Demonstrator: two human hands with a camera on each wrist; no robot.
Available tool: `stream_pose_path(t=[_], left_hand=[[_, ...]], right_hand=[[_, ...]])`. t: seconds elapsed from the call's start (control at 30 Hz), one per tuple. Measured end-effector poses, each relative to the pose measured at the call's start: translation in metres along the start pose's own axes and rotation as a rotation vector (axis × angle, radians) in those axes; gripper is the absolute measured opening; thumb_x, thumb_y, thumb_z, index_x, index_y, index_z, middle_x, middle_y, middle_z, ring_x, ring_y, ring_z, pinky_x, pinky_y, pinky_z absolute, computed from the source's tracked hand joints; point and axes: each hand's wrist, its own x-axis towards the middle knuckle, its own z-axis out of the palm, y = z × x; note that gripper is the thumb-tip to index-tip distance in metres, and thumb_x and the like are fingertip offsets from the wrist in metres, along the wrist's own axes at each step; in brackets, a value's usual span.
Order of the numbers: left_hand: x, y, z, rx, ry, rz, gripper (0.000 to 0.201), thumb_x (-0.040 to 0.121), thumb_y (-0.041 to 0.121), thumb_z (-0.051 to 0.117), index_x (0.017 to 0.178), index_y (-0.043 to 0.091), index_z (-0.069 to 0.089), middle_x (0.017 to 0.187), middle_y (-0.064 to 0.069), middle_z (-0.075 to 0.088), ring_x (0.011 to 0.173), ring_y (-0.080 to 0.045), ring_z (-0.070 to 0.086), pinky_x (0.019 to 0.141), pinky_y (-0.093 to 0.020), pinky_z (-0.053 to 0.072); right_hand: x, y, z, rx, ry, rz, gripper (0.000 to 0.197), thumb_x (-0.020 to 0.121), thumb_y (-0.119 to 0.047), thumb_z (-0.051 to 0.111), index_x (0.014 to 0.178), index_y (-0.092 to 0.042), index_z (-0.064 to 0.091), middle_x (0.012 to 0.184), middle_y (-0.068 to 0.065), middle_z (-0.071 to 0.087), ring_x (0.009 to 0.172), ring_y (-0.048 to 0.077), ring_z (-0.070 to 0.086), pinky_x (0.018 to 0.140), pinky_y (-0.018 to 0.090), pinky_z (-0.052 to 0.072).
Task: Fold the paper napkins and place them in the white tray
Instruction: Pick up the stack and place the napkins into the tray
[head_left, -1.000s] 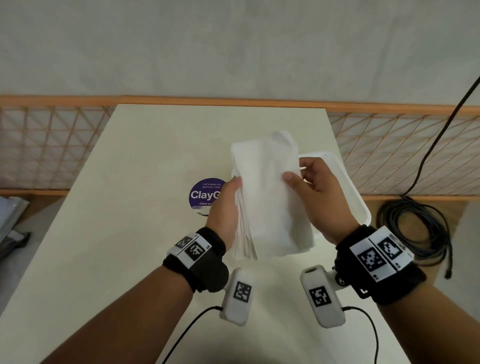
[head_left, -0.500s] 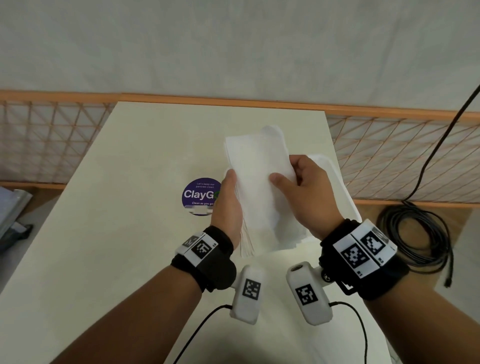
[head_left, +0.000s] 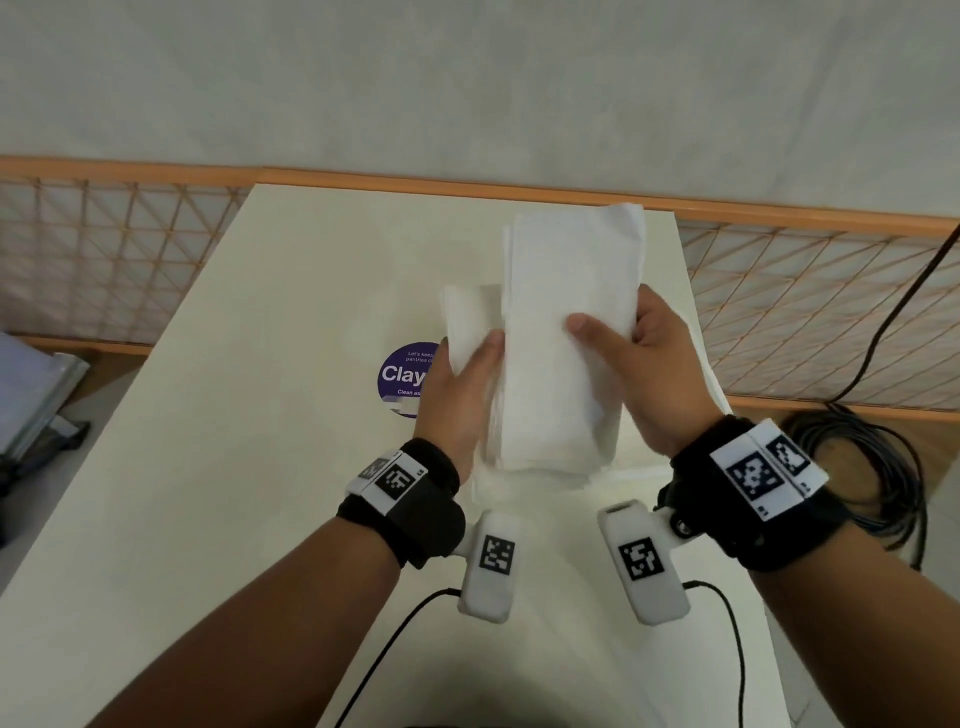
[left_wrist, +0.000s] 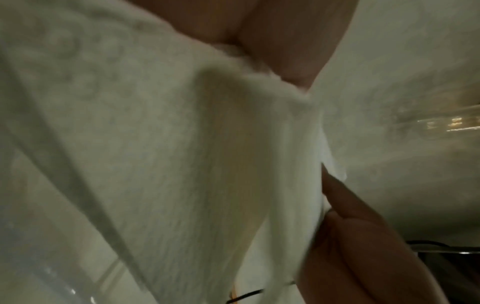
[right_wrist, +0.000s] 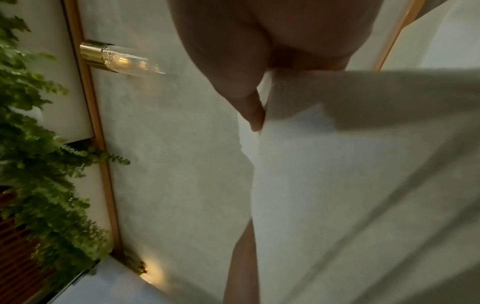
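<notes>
I hold a thick stack of white paper napkins (head_left: 566, 322) in the air above the table. My right hand (head_left: 613, 332) grips the stack, thumb on top and fingers behind. My left hand (head_left: 470, 358) pinches a single napkin (head_left: 467, 317) that sticks out to the left of the stack. The white tray (head_left: 712, 382) lies on the table under my right hand, with only a sliver of its rim showing. In the left wrist view the napkin sheets (left_wrist: 155, 144) fill the picture. The right wrist view shows my thumb (right_wrist: 246, 98) against the stack (right_wrist: 363, 174).
A round purple sticker (head_left: 402, 374) sits on the cream table (head_left: 234, 441) just left of my left hand. An orange lattice railing (head_left: 104, 249) runs behind the table. A coiled black cable (head_left: 872, 467) lies on the floor at the right.
The stack has risen and moved slightly away from me. My left hand has drawn one napkin out to the left of the stack, where before it held the stack's edge.
</notes>
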Motion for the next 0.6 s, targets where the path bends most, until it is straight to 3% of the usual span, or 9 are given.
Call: stream_pose_path(t=[0.07, 0.13, 0.33, 0.6], left_hand=[[0.004, -0.001, -0.011, 0.091, 0.081, 0.100, 0.035, 0.089, 0.028, 0.066, 0.123, 0.021, 0.059, 0.115, 0.004, 0.070, 0.107, -0.014, 0.065, 0.099, -0.044, 0.049], [0.005, 0.002, -0.026, 0.134, 0.127, 0.156, 0.032, 0.089, 0.022, 0.066, 0.120, 0.022, 0.059, 0.112, 0.005, 0.070, 0.103, -0.013, 0.066, 0.097, -0.042, 0.051], [0.014, 0.013, -0.081, 0.204, 0.294, 0.221, 0.035, 0.088, 0.025, 0.066, 0.122, 0.021, 0.059, 0.112, 0.004, 0.069, 0.101, -0.016, 0.067, 0.091, -0.045, 0.054], [0.014, 0.009, -0.095, 0.189, 0.267, 0.235, 0.029, 0.085, 0.027, 0.066, 0.114, 0.025, 0.062, 0.111, 0.001, 0.070, 0.102, -0.021, 0.067, 0.090, -0.048, 0.053]], right_hand=[[0.015, 0.002, -0.010, -0.044, 0.010, 0.049, 0.035, 0.082, -0.017, 0.072, 0.111, -0.004, 0.056, 0.108, 0.010, 0.069, 0.096, 0.026, 0.067, 0.079, 0.038, 0.057], [0.032, 0.009, -0.017, -0.141, -0.015, 0.106, 0.035, 0.082, -0.018, 0.071, 0.110, -0.003, 0.056, 0.107, 0.013, 0.068, 0.093, 0.028, 0.067, 0.078, 0.039, 0.057], [0.077, 0.054, 0.003, -0.331, -0.179, 0.335, 0.037, 0.078, -0.018, 0.075, 0.108, -0.002, 0.059, 0.108, 0.016, 0.067, 0.096, 0.034, 0.065, 0.087, 0.047, 0.054], [0.094, 0.107, 0.027, -0.576, -0.344, 0.459, 0.051, 0.077, -0.030, 0.074, 0.116, 0.000, 0.058, 0.114, 0.014, 0.065, 0.101, 0.033, 0.063, 0.092, 0.047, 0.051]])
